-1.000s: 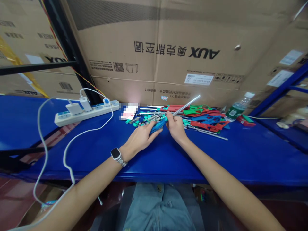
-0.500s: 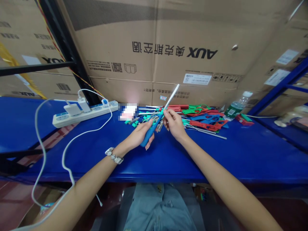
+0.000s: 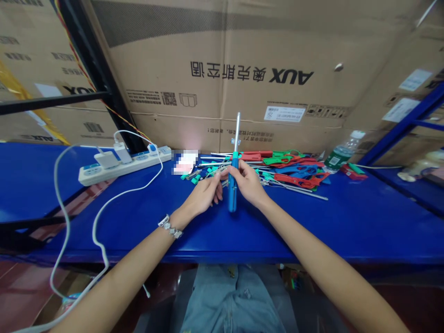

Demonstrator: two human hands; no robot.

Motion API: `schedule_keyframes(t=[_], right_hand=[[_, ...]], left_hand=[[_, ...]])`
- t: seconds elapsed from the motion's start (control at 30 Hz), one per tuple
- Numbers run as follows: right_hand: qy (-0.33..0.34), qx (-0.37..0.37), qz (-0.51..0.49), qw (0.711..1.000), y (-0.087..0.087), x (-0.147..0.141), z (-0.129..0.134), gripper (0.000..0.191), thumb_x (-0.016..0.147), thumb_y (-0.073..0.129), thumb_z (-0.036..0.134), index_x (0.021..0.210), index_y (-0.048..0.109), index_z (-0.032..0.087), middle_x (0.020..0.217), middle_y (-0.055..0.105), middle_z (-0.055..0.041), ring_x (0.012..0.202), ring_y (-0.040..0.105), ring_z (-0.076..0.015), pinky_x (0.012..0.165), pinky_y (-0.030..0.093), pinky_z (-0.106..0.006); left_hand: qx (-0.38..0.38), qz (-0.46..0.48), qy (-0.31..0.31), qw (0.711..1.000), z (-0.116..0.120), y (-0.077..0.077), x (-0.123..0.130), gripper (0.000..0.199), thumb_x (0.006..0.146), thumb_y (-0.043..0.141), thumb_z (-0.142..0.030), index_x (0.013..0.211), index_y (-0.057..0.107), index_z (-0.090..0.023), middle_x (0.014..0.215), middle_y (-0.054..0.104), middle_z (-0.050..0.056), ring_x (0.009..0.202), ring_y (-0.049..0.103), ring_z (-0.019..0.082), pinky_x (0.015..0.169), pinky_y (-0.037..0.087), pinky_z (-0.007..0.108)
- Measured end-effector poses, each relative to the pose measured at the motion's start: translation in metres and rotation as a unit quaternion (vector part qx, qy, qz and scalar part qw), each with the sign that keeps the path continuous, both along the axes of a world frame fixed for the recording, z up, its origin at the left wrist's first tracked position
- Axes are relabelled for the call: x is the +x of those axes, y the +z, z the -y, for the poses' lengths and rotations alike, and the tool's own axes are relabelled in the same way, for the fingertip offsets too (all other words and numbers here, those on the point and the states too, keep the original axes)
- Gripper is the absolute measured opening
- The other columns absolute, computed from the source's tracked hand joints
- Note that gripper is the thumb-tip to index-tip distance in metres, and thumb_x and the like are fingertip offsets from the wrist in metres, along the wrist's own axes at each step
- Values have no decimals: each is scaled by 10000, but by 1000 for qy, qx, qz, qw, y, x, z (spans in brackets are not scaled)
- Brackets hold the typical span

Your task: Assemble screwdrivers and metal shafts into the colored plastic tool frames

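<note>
My right hand (image 3: 250, 185) grips a blue long-nosed lighter (image 3: 232, 196) by the upper part of its handle. The lighter stands nearly upright, its thin metal tube pointing up and a green collar at the tube's base. Just left of it is my left hand (image 3: 205, 192), fingers curled and pinched together near the lighter. A small metallic piece seems to be at its fingertips, too small to name. Behind both hands lies a pile of red, green and blue lighter handles (image 3: 291, 179), metal tubes (image 3: 308, 194) and small green-ended parts (image 3: 196, 179).
A white power strip (image 3: 121, 169) with chargers and a loose white cable (image 3: 95, 222) lies left on the blue table (image 3: 277, 231). A bottle (image 3: 342, 155) and a red box (image 3: 354, 172) stand right. Behind rises a large cardboard box (image 3: 156, 60).
The lighter has swung from a rightward slant to nearly upright. My left hand has let go of its handle and moved slightly left; my right hand now holds it.
</note>
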State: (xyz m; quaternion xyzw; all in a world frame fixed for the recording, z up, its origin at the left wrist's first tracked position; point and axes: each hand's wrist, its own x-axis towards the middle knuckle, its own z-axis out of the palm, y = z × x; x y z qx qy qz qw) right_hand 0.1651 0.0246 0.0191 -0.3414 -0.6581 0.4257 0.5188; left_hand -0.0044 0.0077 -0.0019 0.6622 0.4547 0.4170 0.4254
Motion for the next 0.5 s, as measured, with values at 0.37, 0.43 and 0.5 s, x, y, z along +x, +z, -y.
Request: schedule_keyframes(t=[0.37, 0.43, 0.5], right_hand=[[92, 37, 192, 976, -2, 9, 5, 379, 826, 759, 414, 873, 419, 251, 810, 514, 43, 676, 517, -133, 607, 449, -290], [95, 5, 183, 978, -3, 8, 7, 432, 776, 797, 392, 926, 414, 256, 865, 561, 26, 673, 534, -133, 586, 454, -291], [101, -69, 180, 976, -1, 10, 9, 495, 758, 818, 426, 1002, 417, 267, 848, 613, 19, 562, 531, -128, 490, 430, -287]], left_hand=[[-4, 137, 27, 990, -2, 14, 2, 566, 785, 751, -732, 874, 571, -203, 495, 511, -75, 360, 467, 101, 321, 419, 208], [1, 168, 28, 985, -3, 14, 1, 567, 786, 758, -727, 799, 549, -200, 473, 501, -73, 354, 468, 93, 330, 430, 202], [14, 201, 34, 979, -4, 14, -1, 567, 782, 774, -715, 779, 538, -199, 490, 535, -60, 373, 510, 101, 348, 459, 206]])
